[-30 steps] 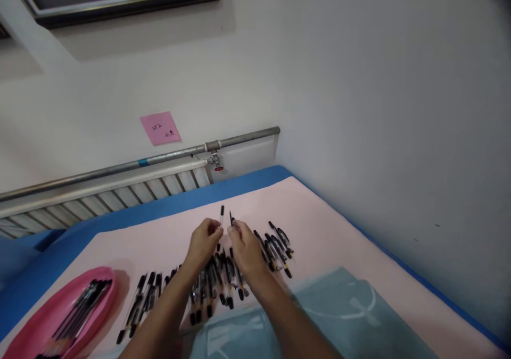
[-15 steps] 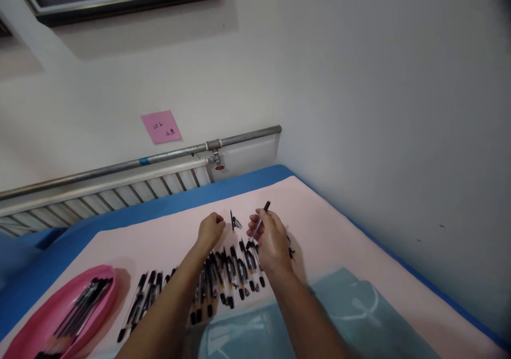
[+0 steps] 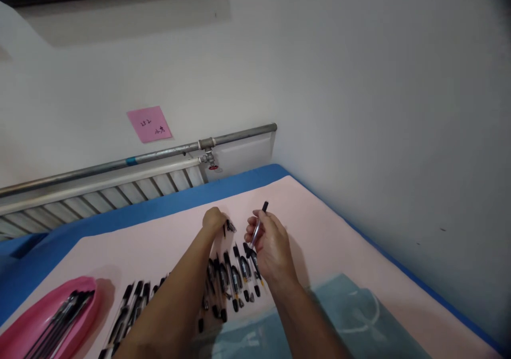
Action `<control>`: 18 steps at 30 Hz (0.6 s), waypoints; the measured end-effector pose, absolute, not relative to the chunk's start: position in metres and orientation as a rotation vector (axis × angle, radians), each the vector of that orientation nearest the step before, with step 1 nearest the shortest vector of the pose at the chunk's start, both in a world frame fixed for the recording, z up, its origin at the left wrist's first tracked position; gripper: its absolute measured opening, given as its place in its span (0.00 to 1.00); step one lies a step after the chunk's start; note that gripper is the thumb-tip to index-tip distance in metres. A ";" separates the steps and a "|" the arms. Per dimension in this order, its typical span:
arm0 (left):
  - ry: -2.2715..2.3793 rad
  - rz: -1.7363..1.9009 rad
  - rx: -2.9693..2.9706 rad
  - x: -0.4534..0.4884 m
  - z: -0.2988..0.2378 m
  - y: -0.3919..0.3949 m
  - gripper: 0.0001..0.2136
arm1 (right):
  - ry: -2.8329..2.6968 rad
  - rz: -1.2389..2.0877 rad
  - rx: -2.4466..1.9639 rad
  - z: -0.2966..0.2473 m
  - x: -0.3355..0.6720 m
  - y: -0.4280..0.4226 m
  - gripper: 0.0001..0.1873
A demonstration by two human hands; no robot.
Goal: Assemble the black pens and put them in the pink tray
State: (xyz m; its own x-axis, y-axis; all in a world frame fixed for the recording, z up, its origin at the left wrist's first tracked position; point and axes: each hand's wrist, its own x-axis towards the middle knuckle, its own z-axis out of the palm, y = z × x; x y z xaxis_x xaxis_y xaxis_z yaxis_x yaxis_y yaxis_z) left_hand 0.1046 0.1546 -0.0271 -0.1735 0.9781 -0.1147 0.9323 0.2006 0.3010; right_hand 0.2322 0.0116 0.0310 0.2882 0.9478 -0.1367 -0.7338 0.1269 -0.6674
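Note:
My right hand (image 3: 275, 244) is closed around a clear pen barrel (image 3: 256, 234) with black ends, tilted with its upper end away from me. Beyond the pen rows, my left hand (image 3: 214, 220) reaches down with bunched fingers beside a thin dark pen part (image 3: 224, 230) and a small clear-and-black piece (image 3: 231, 226). Its fingertips are partly hidden, so what they pinch cannot be made out. Below both hands lie several clear pen parts with black ends (image 3: 235, 279), some with small loose pieces among them. My left forearm hides part of the row.
A pink dish (image 3: 85, 327) holding several long dark sticks stands at the left. More pens (image 3: 123, 316) lie beside it. Teal plastic packaging (image 3: 343, 306) covers the near edge of the pink sheet (image 3: 311, 220). A wall (image 3: 379, 162) bounds the right; a radiator (image 3: 120, 199) runs behind.
My left hand has moved right and down to the small loose pieces. My right hand still holds the pen barrel in nearly the same place. The view has shifted slightly.

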 end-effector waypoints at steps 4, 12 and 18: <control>2.165 0.170 1.741 0.089 -0.026 0.148 0.11 | -0.364 1.274 -0.709 0.031 0.230 0.011 0.07; 1.977 0.597 1.450 0.069 -0.010 0.113 0.04 | -0.409 1.301 -0.769 0.034 0.225 0.008 0.08; 1.605 1.200 1.208 0.035 0.027 0.064 0.08 | -0.781 1.419 -0.952 0.024 0.209 0.003 0.09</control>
State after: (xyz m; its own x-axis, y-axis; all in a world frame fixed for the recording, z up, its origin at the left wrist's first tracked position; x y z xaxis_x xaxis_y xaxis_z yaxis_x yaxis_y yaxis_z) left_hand 0.0352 0.0636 0.0265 -0.2438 0.9688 -0.0440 0.2315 0.1022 0.9674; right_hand 0.2087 0.0027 0.0239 0.0318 0.9942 -0.1023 -0.4454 -0.0775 -0.8920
